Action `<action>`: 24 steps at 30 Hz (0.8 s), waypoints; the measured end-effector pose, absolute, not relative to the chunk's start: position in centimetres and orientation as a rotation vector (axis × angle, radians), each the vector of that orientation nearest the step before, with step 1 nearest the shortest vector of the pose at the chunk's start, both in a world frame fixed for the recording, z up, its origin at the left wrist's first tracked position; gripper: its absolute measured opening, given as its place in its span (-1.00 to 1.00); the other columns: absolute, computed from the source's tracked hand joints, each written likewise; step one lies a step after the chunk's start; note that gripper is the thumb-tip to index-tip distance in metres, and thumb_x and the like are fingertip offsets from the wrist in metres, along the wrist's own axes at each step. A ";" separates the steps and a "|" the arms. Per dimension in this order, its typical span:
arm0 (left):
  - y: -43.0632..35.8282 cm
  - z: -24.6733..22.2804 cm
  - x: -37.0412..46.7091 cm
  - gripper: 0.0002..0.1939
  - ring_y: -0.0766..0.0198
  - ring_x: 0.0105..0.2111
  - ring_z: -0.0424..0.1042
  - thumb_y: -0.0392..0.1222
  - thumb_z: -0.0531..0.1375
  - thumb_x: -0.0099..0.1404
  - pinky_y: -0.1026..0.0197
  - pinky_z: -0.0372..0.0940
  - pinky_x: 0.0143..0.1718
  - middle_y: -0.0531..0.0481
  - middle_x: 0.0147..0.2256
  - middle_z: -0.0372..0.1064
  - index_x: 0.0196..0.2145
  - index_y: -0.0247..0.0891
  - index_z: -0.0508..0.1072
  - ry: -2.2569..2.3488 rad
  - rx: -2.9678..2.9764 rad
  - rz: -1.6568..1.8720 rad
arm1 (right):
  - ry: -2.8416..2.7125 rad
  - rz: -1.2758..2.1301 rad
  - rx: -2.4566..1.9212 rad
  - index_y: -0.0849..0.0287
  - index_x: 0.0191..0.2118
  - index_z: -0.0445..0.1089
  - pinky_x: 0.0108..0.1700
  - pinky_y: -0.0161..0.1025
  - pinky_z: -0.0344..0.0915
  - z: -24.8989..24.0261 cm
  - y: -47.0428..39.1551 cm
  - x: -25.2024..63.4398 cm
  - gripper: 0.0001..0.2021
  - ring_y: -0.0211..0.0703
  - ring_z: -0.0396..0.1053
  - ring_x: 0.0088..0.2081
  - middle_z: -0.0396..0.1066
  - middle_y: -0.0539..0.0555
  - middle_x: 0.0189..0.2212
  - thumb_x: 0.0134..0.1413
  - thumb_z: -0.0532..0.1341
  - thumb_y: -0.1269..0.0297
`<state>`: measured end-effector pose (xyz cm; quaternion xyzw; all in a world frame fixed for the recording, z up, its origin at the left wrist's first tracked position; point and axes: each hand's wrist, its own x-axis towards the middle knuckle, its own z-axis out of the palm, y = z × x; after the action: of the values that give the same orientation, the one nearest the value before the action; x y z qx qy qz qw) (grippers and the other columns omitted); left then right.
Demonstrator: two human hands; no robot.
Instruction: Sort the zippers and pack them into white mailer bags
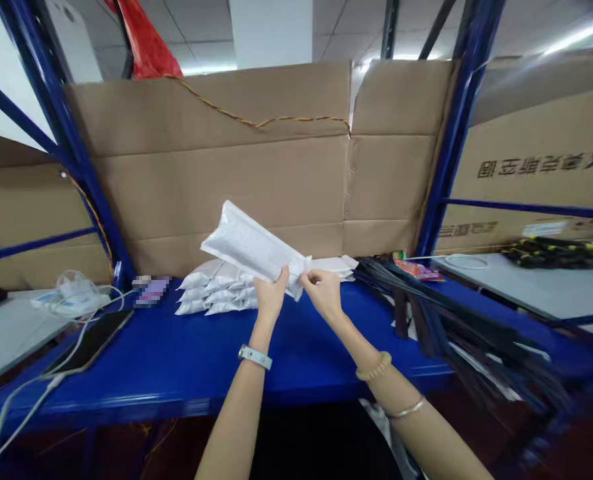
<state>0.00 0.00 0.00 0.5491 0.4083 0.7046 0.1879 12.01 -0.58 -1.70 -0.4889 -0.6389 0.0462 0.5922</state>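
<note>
A: Blue table (186, 373), lower frame; cardboard (226, 173) behind. Hands?
B: From my remote station I log the left hand (271, 293) gripping a white pouch (254, 245), mid-frame, tilted; right hand (325, 291) narrow, pinching its lower-right end.
A: Nearby?
B: I note stacked pouches (204, 290), left of centre.

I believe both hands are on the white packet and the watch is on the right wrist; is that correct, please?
Not quite: the head view shows the watch on the left wrist, not the right. The left hand and right hand are indeed both on the white packet.
</note>
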 end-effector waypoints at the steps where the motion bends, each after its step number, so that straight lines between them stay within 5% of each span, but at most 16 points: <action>1: -0.1 -0.2 0.2 -0.70 0.08 -0.16 0.47 -0.07 0.24 0.07 0.13 0.33 -0.07 -0.23 -0.24 0.50 -0.33 -0.40 0.50 1.129 1.571 1.954 | -1.496 0.106 -1.140 0.23 -0.68 0.22 -0.43 -0.34 0.01 -1.7 -0.5 12.0 -0.70 -0.31 0.16 -0.58 0.20 -0.04 -0.70 -0.01 0.09 0.24; 14: 0.1 1.9 -2.1 -0.62 0.08 -0.07 0.41 -0.09 0.25 0.07 0.10 0.28 -0.02 -0.20 -0.15 0.47 -0.20 -0.40 0.46 0.985 1.830 1.683 | -1.573 0.699 -0.783 0.18 -0.53 0.18 -0.39 -0.34 0.09 -1.2 1.2 11.5 -0.70 -0.29 0.15 -0.49 0.16 -0.07 -0.62 0.13 0.00 0.12; 20: 1.1 5.4 -8.1 -0.60 0.07 -0.06 0.40 -0.03 0.25 0.09 0.04 0.26 0.00 -0.19 -0.11 0.45 -0.18 -0.37 0.48 1.073 1.907 1.394 | -1.809 0.935 -0.694 0.17 -0.32 0.27 -0.38 -0.34 0.14 0.9 3.2 8.8 -0.87 -0.29 0.23 -0.46 0.25 -0.07 -0.54 0.07 0.05 0.26; 24: 2.7 7.0 -11.3 -0.58 0.09 -0.02 0.37 -0.02 0.22 0.12 0.06 0.25 0.02 -0.17 -0.05 0.41 -0.12 -0.34 0.47 1.105 1.961 1.292 | -1.923 0.962 -0.681 0.13 -0.15 0.30 -0.43 -0.35 0.14 2.3 5.1 6.5 -0.77 -0.31 0.18 -0.54 0.18 -0.12 -0.62 0.03 0.06 0.35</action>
<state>-11.31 2.75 7.04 0.7275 0.4099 0.4795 0.2700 6.50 5.07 2.33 -0.2727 -0.7704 0.3851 0.4287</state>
